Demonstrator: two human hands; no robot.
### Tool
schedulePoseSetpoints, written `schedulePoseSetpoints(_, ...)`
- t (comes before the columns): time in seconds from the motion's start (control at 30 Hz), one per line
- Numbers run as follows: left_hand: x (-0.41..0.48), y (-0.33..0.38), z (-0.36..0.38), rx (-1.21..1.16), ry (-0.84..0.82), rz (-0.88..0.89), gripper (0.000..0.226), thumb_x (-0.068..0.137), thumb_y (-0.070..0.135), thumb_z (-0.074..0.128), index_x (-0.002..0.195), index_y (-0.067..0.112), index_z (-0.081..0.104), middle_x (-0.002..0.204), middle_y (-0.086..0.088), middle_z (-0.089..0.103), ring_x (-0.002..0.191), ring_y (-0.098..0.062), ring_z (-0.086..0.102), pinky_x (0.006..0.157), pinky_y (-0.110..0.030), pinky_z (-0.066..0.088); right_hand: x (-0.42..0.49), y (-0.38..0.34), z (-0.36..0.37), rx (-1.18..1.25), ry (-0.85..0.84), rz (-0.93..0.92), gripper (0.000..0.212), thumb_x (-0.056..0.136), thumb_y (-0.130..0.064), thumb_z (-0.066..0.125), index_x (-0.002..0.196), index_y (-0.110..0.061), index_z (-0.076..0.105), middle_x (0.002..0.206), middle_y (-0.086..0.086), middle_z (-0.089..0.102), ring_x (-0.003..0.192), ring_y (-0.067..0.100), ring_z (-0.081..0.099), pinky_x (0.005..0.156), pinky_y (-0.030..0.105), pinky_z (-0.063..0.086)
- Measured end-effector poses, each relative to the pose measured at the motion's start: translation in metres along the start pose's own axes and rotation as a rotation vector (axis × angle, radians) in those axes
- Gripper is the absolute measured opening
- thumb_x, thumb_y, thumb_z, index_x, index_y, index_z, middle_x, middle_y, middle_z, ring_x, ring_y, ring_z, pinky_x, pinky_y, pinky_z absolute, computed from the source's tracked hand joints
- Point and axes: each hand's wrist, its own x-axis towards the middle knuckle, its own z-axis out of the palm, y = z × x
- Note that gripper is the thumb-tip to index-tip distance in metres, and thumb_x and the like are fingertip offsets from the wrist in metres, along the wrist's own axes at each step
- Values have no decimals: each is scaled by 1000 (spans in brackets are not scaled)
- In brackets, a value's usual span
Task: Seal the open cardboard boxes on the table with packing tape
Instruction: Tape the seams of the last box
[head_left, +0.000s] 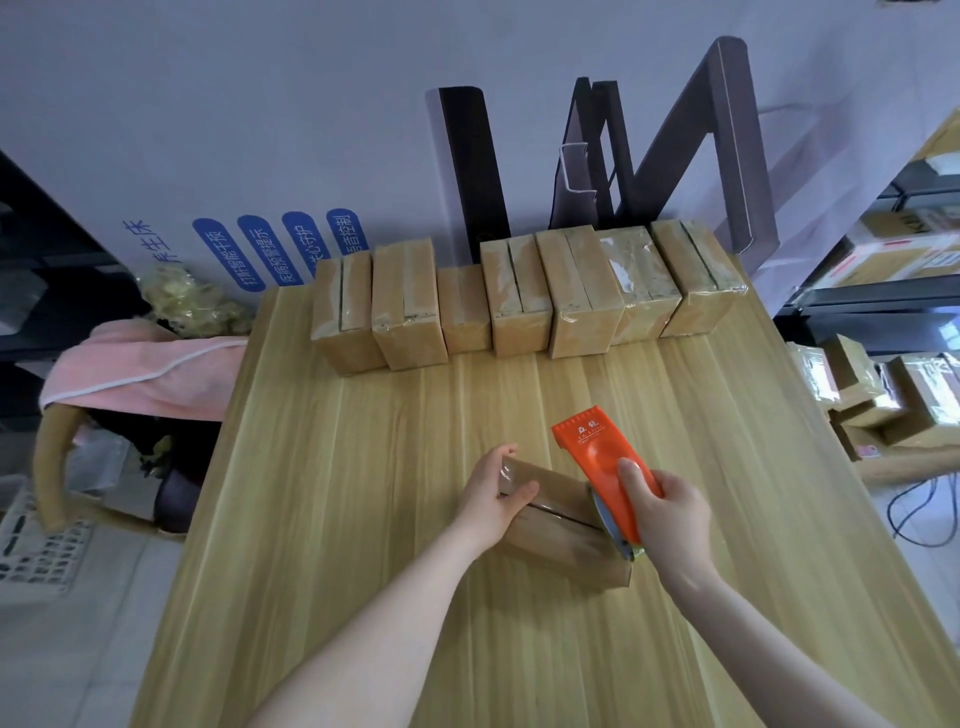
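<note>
Step in hand: the person appears to be running tape over the top seam of one cardboard box (558, 540), with the strip seemingly reaching the box's right end.
Box position: it is lying on the wooden table (363, 519), in the near half and slightly right of centre, between the two hands and turned at a slant.
Left hand (491, 499): it is gripping the box's left end, with the thumb pressing on the top face and the fingers curling over the far side, steadying it.
Right hand (662, 514): it is wrapping round the rear of the orange tape dispenser (592, 457), with the thumb lying on top of it.
Dispenser: its lower end is touching the box's right end, while its orange nose is pointing up and away over the table.
Tape on the box: a glossy sheen is showing near the left end; whether the seam is fully covered cannot be told.
Other boxes: a row of boxes (519, 296) is standing along the far edge, well apart from the hands, most showing shiny tape.
Next move: it is probably calling for pulling the strip down over the right end, tearing it on the cutter, and rubbing it flat while the left hand is bracing the box.
</note>
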Motion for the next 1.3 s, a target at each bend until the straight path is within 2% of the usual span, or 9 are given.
schedulePoseSetpoints(0.2, -1, 2, 3, -5, 40, 4, 38, 86, 34, 69, 118, 26, 49, 122, 13, 50, 110, -3, 47, 83, -10, 35, -4, -3, 0, -27, 12, 13, 52, 91, -46, 58, 62, -2, 55, 52, 3, 50, 50, 20, 44, 52, 33, 36)
schedulePoseSetpoints(0.43, -40, -11, 13, 46, 305, -66, 40, 86, 32, 68, 119, 15, 51, 116, 1, 52, 111, -17, 51, 89, -18, 35, -9, -15, -17, 104, -145, -24, 41, 92, -36, 63, 73, 1, 67, 56, 10, 61, 52, 19, 54, 50, 28, 41)
schedulePoseSetpoints(0.53, -70, -19, 11, 162, 463, -292, 51, 89, 45, 60, 126, 10, 53, 119, -11, 57, 114, -28, 52, 88, -29, 40, -21, -23, -27, 230, -240, -31, 38, 95, -26, 60, 77, 8, 65, 46, 9, 57, 39, 20, 51, 37, 23, 40)
schedulePoseSetpoints(0.63, -92, -26, 8, 249, 418, -523, 62, 85, 62, 53, 129, 18, 51, 121, -6, 58, 115, -26, 53, 92, -36, 45, -28, -30, -32, 339, -364, -27, 39, 96, -26, 58, 84, 10, 62, 46, 23, 55, 41, 33, 53, 40, 34, 45)
schedulePoseSetpoints(0.77, -89, 3, 1, 361, 489, -300, 45, 84, 38, 66, 126, 27, 53, 119, 4, 57, 114, -18, 53, 97, -38, 45, -30, -44, -39, 391, -426, -44, 37, 96, -26, 59, 89, 10, 64, 48, 25, 55, 42, 33, 53, 38, 35, 46)
schedulePoseSetpoints(0.87, -73, 56, -19, -97, 472, -159, 20, 91, 28, 62, 109, 21, 65, 100, 5, 67, 95, -12, 62, 91, -32, 50, -31, -55, -48, 417, -454, -73, 34, 95, -26, 60, 89, 8, 64, 51, 23, 56, 42, 31, 52, 36, 33, 46)
schedulePoseSetpoints(0.97, -60, 104, -40, -521, 257, -255, 29, 95, 39, 55, 96, 14, 67, 91, -4, 72, 79, -16, 65, 74, -30, 52, -31, -63, -56, 417, -457, -118, 32, 93, -25, 61, 87, 6, 65, 53, 21, 59, 41, 30, 53, 35, 32, 47)
schedulePoseSetpoints(1.17, -48, 136, -67, -699, 0, -404, 39, 92, 45, 55, 92, 7, 66, 77, -8, 72, 69, -18, 67, 55, -25, 53, -33, -69, -62, 358, -456, -171, 35, 93, -20, 62, 80, 13, 61, 48, 16, 56, 36, 25, 51, 34, 32, 47)
schedulePoseSetpoints(1.3, -46, 140, -69, -636, 10, -383, 20, 81, 21, 72, 93, 5, 66, 61, -3, 68, 50, -8, 61, 46, -17, 50, -31, -68, -63, 294, -456, -198, 31, 92, -20, 65, 81, 8, 65, 58, 26, 59, 41, 27, 54, 35, 30, 46)
